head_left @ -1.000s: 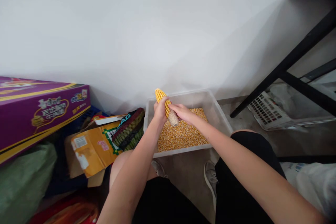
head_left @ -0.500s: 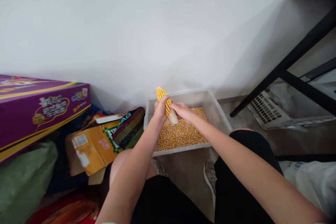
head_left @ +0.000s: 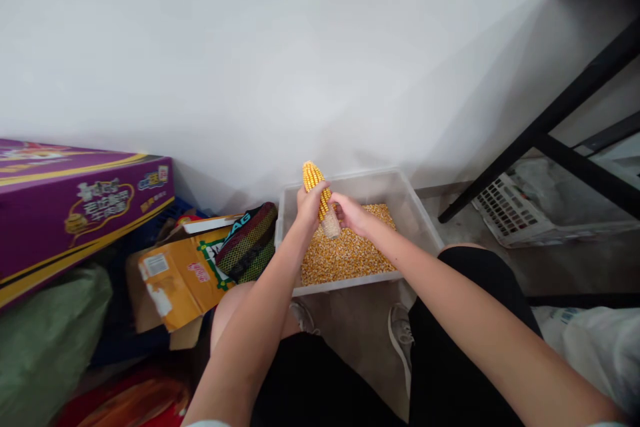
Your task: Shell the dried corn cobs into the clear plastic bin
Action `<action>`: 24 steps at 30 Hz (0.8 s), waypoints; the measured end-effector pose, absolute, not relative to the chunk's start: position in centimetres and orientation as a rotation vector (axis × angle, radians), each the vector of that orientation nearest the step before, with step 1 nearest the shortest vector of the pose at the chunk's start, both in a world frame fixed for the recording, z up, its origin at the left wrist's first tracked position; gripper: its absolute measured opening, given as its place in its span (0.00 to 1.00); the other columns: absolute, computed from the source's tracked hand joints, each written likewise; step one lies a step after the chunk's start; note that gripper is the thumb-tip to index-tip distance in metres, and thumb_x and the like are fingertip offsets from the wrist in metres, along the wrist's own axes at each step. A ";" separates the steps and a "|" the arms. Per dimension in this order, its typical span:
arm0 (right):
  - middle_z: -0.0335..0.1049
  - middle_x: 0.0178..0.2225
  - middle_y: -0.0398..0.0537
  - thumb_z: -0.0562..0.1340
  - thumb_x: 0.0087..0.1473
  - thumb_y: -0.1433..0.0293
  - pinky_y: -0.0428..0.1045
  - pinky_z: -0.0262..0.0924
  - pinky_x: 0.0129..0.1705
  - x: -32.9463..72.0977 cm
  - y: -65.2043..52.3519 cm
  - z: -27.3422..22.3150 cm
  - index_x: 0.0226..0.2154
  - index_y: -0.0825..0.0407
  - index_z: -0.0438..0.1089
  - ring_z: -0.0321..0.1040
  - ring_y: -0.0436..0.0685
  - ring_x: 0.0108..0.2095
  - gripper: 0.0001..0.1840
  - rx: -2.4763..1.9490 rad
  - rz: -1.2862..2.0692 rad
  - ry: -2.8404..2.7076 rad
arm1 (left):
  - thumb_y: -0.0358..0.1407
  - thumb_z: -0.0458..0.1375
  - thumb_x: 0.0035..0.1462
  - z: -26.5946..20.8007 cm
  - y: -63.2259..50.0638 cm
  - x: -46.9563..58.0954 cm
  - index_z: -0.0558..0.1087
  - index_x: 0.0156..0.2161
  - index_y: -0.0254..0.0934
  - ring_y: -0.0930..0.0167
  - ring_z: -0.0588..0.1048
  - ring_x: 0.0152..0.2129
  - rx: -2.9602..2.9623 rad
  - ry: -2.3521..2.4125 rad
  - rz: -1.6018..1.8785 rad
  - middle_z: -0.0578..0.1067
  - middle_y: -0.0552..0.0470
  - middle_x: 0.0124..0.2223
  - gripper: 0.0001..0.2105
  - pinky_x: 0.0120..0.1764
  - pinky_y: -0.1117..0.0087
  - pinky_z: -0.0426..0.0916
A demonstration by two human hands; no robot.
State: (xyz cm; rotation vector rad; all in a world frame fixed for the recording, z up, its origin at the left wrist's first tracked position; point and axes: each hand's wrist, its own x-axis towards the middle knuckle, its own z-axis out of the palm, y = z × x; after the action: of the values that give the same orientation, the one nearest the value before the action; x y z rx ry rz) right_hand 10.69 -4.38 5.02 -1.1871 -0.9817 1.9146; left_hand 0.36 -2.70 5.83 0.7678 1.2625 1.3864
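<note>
An ear of corn (head_left: 314,177) is held tilted over a clear plastic bin (head_left: 419,213). Yellow kernels cover its upper part, while the lower end is a bare, pale cob. My left hand (head_left: 309,205) is wrapped round its middle, thumb lying across the front. My right hand (head_left: 351,213) is at the ear's right side, its thumb against the edge of the kernel rows and its fingers curled beside the bare end. Loose corn kernels (head_left: 345,259) spread over the bottom of the bin below both hands.
On the left are a purple carton (head_left: 90,213), an orange-yellow cardboard box (head_left: 180,283), a mesh bag (head_left: 249,247) and a green sack (head_left: 55,340). To the right stand a black metal frame (head_left: 540,127) and a white basket (head_left: 505,210). A white wall (head_left: 300,60) rises behind the bin.
The ear has shifted slightly to the right and turned a little in my left hand. My right thumb has moved up and away from the bare cob, with the fingers now curled.
</note>
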 end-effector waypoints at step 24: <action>0.46 0.14 0.39 0.50 0.45 0.75 0.43 0.43 0.17 10.1 -5.1 7.9 0.20 0.51 0.52 0.46 0.49 0.17 0.07 -1.348 1.840 -0.735 | 0.33 0.65 0.36 4.6 -2.9 1.8 0.68 0.27 0.35 0.75 0.64 0.21 1.050 1.399 1.378 0.67 0.54 0.24 0.11 0.23 0.75 0.59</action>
State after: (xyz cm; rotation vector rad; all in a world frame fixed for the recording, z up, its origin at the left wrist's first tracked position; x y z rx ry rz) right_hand 10.06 -5.06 7.89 -1.3476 -0.7353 1.8397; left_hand 1.79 -2.89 4.64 1.0498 1.3990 1.3784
